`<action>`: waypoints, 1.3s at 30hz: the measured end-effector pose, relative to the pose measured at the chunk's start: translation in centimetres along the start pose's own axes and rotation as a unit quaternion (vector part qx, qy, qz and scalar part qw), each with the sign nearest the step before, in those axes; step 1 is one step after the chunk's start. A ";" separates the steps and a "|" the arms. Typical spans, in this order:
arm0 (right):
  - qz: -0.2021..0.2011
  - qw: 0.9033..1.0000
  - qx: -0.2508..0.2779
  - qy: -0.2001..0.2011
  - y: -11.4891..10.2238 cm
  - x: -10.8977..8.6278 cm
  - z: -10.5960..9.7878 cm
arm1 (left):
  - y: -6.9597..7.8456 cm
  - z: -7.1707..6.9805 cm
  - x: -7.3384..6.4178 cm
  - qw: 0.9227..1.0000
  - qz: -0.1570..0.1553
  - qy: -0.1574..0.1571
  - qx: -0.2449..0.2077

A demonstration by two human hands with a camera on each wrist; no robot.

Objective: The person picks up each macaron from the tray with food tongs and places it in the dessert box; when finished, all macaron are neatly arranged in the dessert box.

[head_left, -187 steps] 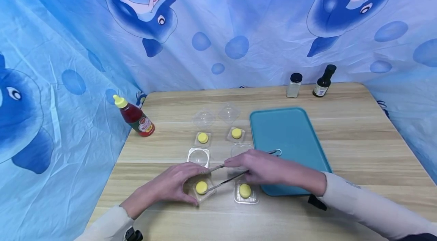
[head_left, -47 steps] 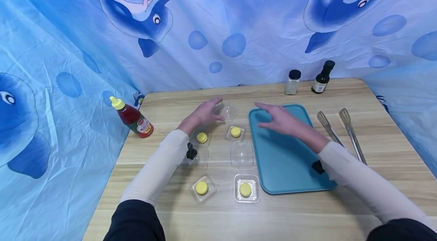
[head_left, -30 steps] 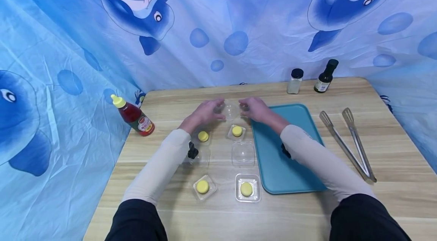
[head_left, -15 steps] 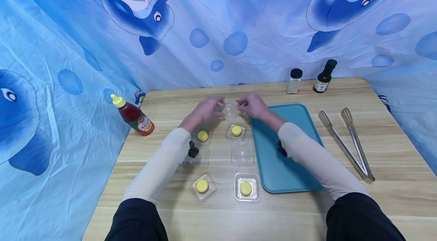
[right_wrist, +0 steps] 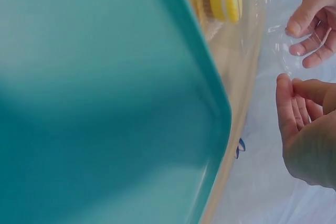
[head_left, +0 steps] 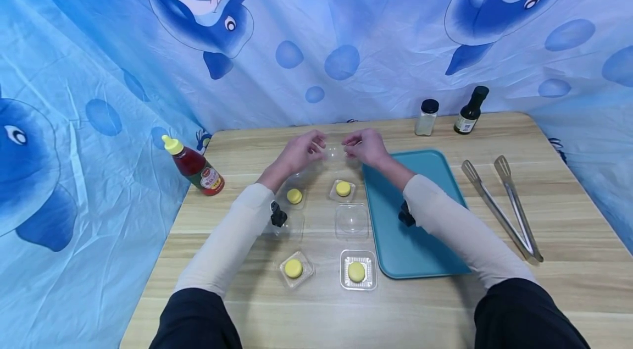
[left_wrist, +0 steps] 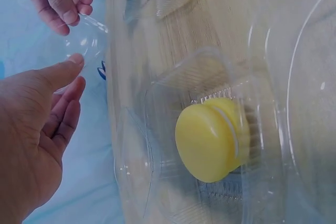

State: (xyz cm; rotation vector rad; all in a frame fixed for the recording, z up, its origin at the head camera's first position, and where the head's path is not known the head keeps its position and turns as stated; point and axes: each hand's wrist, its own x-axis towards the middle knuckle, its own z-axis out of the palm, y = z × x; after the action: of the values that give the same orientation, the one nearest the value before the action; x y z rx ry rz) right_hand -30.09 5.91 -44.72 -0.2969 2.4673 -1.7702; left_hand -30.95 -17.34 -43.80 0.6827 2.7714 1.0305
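In the head view both hands meet over the far part of the table and hold a clear plastic dome lid (head_left: 334, 153) between them, raised off the wood. My left hand (head_left: 300, 152) pinches its left edge with thumb and fingers; my right hand (head_left: 368, 148) pinches the right edge. The left wrist view shows the see-through lid (left_wrist: 90, 45) faintly. Just nearer than the hands, a yellow macaron (head_left: 343, 188) sits in a small clear base. Another yellow macaron (head_left: 294, 195) sits left of it, beneath the left forearm's side; it looms large in the left wrist view.
Two more macarons, a left one (head_left: 293, 268) and a right one (head_left: 356, 271), lie in clear bases nearer me. A loose clear lid (head_left: 351, 221) lies between rows. Right are a teal tray (head_left: 420, 239) and metal tongs (head_left: 514, 206). A sauce bottle (head_left: 198, 170) stands left.
The tongs, earlier in the right hand, now lie right of the tray. Both hands have reached to the far lid, gripped it and raised it slightly.
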 end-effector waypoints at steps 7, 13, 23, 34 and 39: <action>-0.003 1.000 0.021 0.006 -0.4 -0.4 0.0 | 0.1 0.1 -0.4 0.997 -0.019 0.047 -0.053; -0.002 1.000 0.028 0.008 -0.6 -0.8 -0.5 | 0.2 0.3 -1.1 0.995 -0.028 0.082 -0.055; 0.040 0.989 0.125 -0.064 -0.6 -1.4 -1.7 | 0.2 0.6 -1.5 0.990 -0.003 0.118 -0.082; 0.046 0.943 0.232 -0.234 0.5 -1.1 -3.1 | 0.4 0.4 -2.0 0.979 0.008 0.137 -0.148; 0.044 0.919 0.267 -0.286 0.6 -1.1 -3.3 | 0.8 0.6 -2.1 0.972 0.013 0.141 -0.190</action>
State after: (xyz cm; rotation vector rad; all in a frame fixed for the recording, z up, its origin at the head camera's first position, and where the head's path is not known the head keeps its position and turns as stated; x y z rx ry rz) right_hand -29.64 9.39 -44.27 -0.5448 1.5205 -1.8851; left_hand -28.62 -17.37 -43.84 0.5556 2.6599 1.7236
